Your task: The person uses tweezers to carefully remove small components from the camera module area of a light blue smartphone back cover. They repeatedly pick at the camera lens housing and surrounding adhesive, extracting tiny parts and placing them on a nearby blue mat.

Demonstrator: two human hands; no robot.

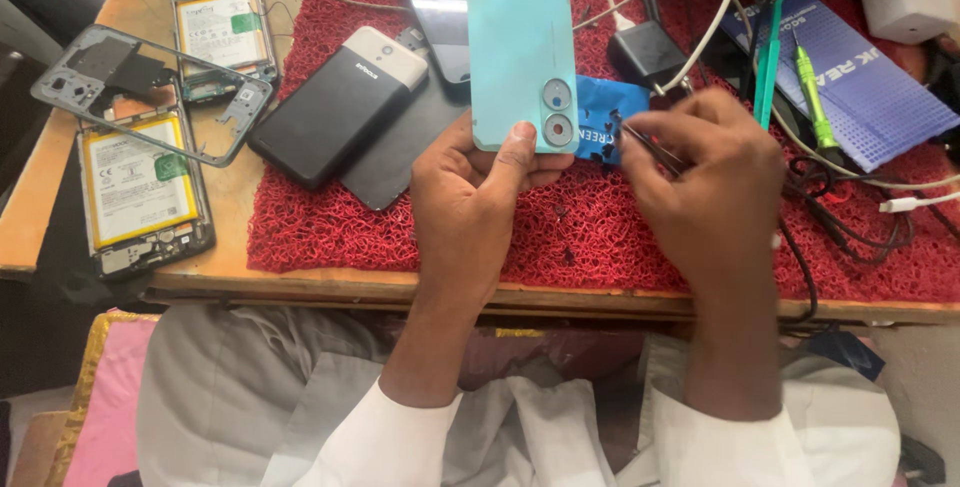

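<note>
My left hand (478, 187) grips the lower end of a light turquoise phone back cover (518, 42) with two camera rings, thumb pressed beside the lower ring. My right hand (705, 182) pinches thin dark tweezers (645, 145), tips pointing left toward the cover's camera corner. A blue sticker sheet (600, 117) lies on the red mat (330, 217) just behind the tweezers' tips. Small dark bits lie on the mat below the hands.
On the mat: a black power bank (335, 107), a dark phone screen (435, 7), a black charger (648, 52) with white cables, a green screwdriver (812, 97), a blue box (860, 87). Two opened phones with batteries (135, 182) and a grey frame (150, 87) lie left on the wooden table (60, 157).
</note>
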